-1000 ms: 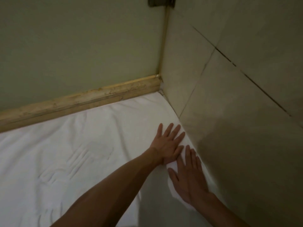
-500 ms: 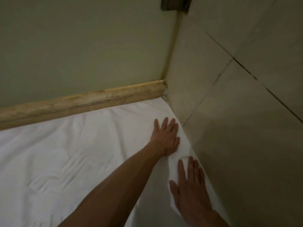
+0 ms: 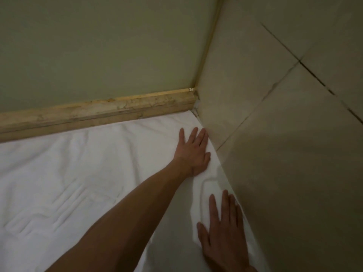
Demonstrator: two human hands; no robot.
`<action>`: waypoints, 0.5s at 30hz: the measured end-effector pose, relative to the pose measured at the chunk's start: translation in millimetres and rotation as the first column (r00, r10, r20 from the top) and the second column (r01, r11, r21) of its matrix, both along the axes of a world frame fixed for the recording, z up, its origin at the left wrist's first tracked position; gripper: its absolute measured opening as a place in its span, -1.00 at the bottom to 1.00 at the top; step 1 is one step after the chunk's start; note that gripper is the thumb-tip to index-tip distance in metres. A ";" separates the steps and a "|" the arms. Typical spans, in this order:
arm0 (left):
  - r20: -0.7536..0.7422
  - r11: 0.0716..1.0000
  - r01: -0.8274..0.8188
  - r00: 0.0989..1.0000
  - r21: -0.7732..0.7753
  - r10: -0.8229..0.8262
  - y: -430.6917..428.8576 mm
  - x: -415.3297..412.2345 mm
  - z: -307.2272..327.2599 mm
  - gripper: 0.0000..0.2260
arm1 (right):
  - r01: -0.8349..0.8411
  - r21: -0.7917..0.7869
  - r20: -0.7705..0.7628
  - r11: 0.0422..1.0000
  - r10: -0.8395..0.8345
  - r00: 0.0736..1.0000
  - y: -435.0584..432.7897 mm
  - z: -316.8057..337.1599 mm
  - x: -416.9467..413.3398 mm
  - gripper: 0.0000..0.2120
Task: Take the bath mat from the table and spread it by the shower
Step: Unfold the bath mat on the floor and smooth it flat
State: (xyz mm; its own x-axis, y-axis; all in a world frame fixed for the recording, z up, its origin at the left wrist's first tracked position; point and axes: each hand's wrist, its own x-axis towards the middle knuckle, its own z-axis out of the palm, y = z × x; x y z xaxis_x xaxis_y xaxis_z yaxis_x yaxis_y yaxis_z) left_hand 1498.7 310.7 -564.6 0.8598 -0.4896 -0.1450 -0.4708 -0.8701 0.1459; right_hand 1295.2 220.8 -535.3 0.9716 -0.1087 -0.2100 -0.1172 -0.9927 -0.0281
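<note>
The white bath mat (image 3: 82, 173) lies spread flat on the floor, filling the corner, with an embossed line pattern at its lower left. My left hand (image 3: 193, 152) presses flat on the mat's far right part, fingers straight, close to the tiled wall. Nearer to me, my right hand (image 3: 222, 230) also lies flat on the mat's right edge, fingers together and pointing away from me. A small raised wrinkle shows in the mat between the two hands.
A worn wooden threshold strip (image 3: 98, 112) runs along the mat's far edge under a pale green panel (image 3: 98, 46). A beige tiled wall (image 3: 284, 134) with dark grout lines borders the mat on the right, meeting the strip in the corner.
My hands have slid apart along the mat's right edge: the left hand went farther toward the corner, the right hand came back toward me. The view has shifted slightly.
</note>
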 end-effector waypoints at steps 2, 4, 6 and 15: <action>0.003 1.000 0.005 1.000 -0.023 -0.005 1.5 -1.4 1.6 -0.40 | 0.010 0.005 0.014 1.000 -0.010 1.000 1.4 1.2 -0.3 -0.25; 0.025 0.998 -0.044 0.999 -0.034 0.045 5.5 -2.9 3.3 -0.38 | 0.016 0.013 0.036 1.000 -0.016 0.999 2.8 2.2 -0.4 -0.24; 0.019 0.988 -0.153 0.988 -0.020 0.154 14.0 0.5 5.2 -0.37 | 0.019 0.019 0.055 1.000 -0.020 0.998 3.3 1.8 -1.3 -0.25; -0.092 0.988 -0.144 0.985 0.046 0.148 31.3 42.7 10.2 -0.42 | -0.006 0.024 0.111 1.000 0.003 0.994 2.5 -2.2 -0.4 -0.34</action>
State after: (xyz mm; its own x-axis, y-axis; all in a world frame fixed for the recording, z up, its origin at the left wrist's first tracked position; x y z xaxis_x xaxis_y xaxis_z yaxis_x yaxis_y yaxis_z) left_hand 1541.4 342.0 -554.3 0.9031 -0.3522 -0.2458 -0.3240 -0.9343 0.1483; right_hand 1294.8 223.3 -537.5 0.9895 -0.1004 -0.1037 -0.1074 -0.9921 -0.0650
